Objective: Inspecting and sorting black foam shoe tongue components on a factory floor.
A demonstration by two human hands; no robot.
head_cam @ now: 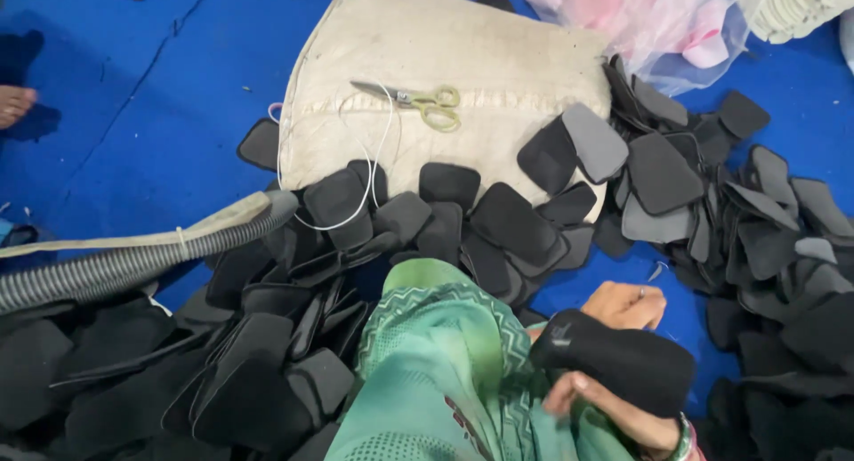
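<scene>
My left hand point(628, 304), a ring on one finger, lies behind the far edge of a black padded piece point(623, 359) and grips it. From the bottom right comes my right hand point(598, 409), a bangle on its wrist, with fingers curled on the piece's near edge. The piece is held above the blue floor point(133, 96), just right of my knee in green patterned cloth point(436, 354). Part of each hand is hidden by the piece.
Heaps of black and grey padded pieces point(694, 185) lie left, ahead and right. A beige stuffed sack point(445, 60) carries yellow-handled scissors point(418, 101) and white cord. A grey ribbed hose point(133, 256) enters from the left. Pink plastic bags point(649, 20) sit top right. Another person's foot point(13, 103) shows far left.
</scene>
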